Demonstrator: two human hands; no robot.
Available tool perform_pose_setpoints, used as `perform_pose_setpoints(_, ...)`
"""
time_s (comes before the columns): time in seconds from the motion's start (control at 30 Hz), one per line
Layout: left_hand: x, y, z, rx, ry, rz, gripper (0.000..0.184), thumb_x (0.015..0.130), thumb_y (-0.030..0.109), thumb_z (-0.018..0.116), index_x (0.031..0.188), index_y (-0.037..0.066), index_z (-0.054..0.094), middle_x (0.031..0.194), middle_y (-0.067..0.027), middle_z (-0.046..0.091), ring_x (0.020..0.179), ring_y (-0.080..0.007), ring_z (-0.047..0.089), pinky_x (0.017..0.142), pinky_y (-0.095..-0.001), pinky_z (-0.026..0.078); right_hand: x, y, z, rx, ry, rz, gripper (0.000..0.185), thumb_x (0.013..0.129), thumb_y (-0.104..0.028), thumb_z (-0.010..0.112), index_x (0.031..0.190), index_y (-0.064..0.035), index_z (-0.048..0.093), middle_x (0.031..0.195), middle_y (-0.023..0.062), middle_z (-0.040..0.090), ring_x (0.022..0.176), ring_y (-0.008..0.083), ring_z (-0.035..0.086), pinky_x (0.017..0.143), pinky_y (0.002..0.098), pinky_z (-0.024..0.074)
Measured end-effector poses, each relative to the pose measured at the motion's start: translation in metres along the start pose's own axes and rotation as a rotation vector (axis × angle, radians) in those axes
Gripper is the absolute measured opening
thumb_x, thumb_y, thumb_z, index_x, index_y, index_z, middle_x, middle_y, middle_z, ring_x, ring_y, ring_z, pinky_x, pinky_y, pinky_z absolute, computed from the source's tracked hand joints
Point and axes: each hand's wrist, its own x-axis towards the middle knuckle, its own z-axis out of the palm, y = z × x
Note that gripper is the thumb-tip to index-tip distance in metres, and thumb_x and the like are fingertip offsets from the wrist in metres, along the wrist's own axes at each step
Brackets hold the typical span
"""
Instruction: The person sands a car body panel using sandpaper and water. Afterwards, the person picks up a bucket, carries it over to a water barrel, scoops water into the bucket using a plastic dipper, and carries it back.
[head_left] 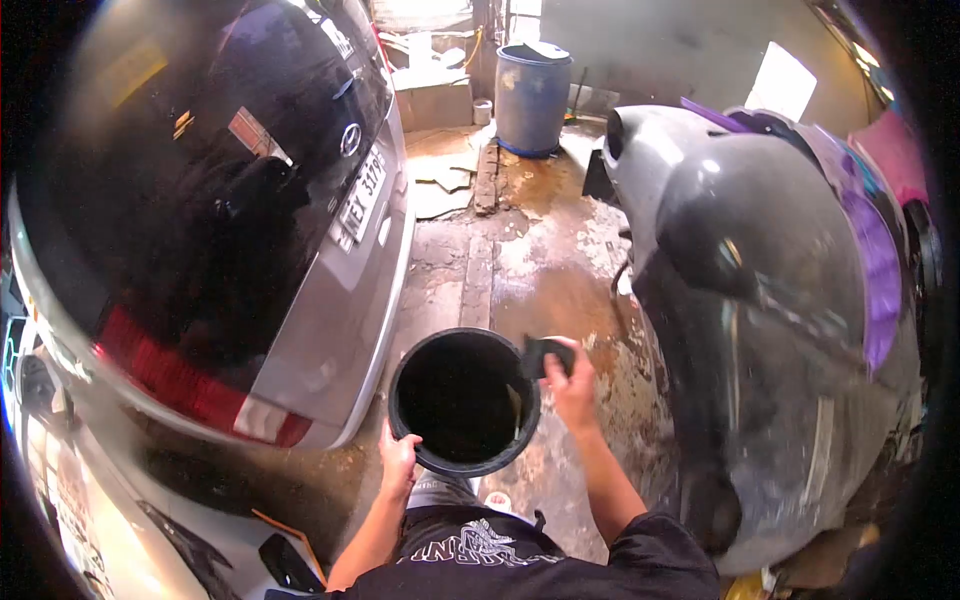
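My left hand point(398, 458) is closed on the near left rim of a round black bucket point(468, 467), held upright in front of my body. The inside of the bucket is dark, and I cannot make out how full it is. Just above the bucket's right rim, my right hand point(573, 392) grips a small dark block point(543, 357) that looks like a sponge. Its fingers are pressed around the block's right side.
Close on the left stands the rear of a silver car point(320, 345). A dusty grey vehicle body point(760, 300) with purple material point(872, 270) is on the right. A blue drum point(533, 105) stands ahead on wet, stained concrete point(545, 235). A pale car point(90, 500) is at lower left.
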Motion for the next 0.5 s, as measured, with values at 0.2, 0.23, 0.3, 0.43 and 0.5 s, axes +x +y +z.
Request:
perform_pose_setpoints(0.2,0.215,0.089,0.105,-0.001,-0.022,-0.045,0.062,0.069,-0.009,0.058,0.129,0.002,0.054,0.113,-0.0061,0.066,0.100,-0.0176,0.060,0.089,-0.0299,0.048,0.220,0.045,0.093,-0.213,-0.593,0.000,0.055,0.084,-0.011,0.073,0.136,-0.0119,0.053,0.115,0.0127,0.064,0.105,0.0211,0.064,0.087,0.0350,0.0563)
perform_pose_setpoints(0.23,0.241,0.116,0.121,0.054,-0.017,-0.081,0.064,0.070,-0.010,0.057,0.132,0.003,0.053,0.113,-0.0070,0.066,0.098,-0.0188,0.061,0.087,-0.0304,0.050,0.252,0.049,0.103,-0.224,-0.583,0.006,0.055,0.084,-0.012,0.074,0.136,-0.0121,0.054,0.116,0.0126,0.064,0.105,0.0215,0.064,0.087,0.0351,0.0564)
perform_pose_setpoints(0.3,0.305,0.138,0.154,0.096,-0.015,-0.102,0.066,0.071,-0.009,0.058,0.136,0.003,0.051,0.113,-0.0078,0.067,0.097,-0.0203,0.063,0.084,-0.0311,0.052,0.320,0.050,0.109,-0.268,-0.527,-0.003,0.054,0.085,-0.012,0.073,0.135,-0.0122,0.055,0.118,0.0123,0.064,0.105,0.0219,0.064,0.087,0.0353,0.0564)
perform_pose_setpoints(0.43,0.416,0.181,0.220,0.066,-0.047,-0.076,0.067,0.069,-0.015,0.058,0.133,0.002,0.053,0.115,-0.0074,0.066,0.101,-0.0187,0.060,0.090,-0.0302,0.049,0.441,0.046,0.105,-0.172,-0.243,0.084,0.045,0.087,-0.011,0.069,0.130,-0.0082,0.059,0.120,0.0105,0.064,0.105,0.0199,0.064,0.086,0.0332,0.0553)
perform_pose_setpoints(0.5,0.488,0.169,0.251,0.006,-0.068,-0.048,0.066,0.069,-0.015,0.058,0.133,0.003,0.053,0.112,-0.0072,0.066,0.098,-0.0181,0.060,0.086,-0.0299,0.050,0.496,0.071,0.092,-0.210,-0.096,0.143,0.042,0.089,-0.008,0.067,0.130,-0.0064,0.058,0.119,0.0096,0.065,0.104,0.0181,0.064,0.087,0.0313,0.0539)
